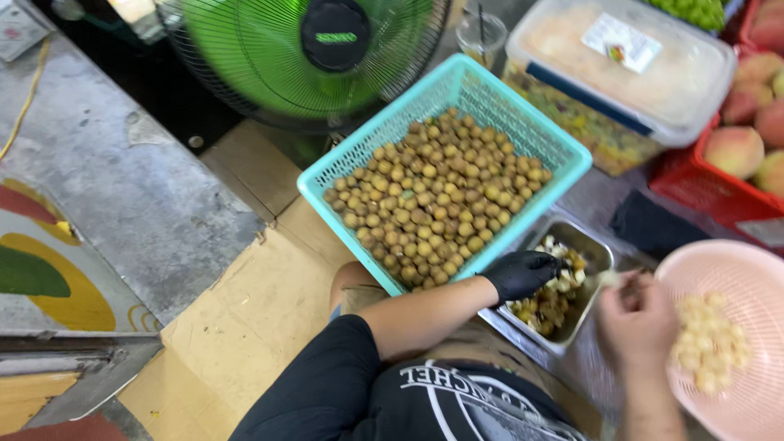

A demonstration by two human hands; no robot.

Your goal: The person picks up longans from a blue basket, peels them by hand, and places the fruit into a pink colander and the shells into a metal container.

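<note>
My left hand [523,273], in a black glove, hangs with curled fingers over a small metal tray [600,255] of brown shells and white scraps. What it holds is hidden. My bare right hand [637,322] is blurred and sits between the tray and a pink colander [719,265]. Its fingers pinch a small pale fruit [609,279]. The colander holds several peeled pale fruits [709,343]. A teal plastic basket [367,147] full of small brown round fruits [437,196] rests just beyond my left forearm.
A green fan [310,49] spins behind the basket. At the back right stands a clear lidded tub [694,90], with a red crate of large peach-coloured fruits [735,151] beside it and a dark cloth [653,224] in front. Cardboard [245,318] covers the floor at left.
</note>
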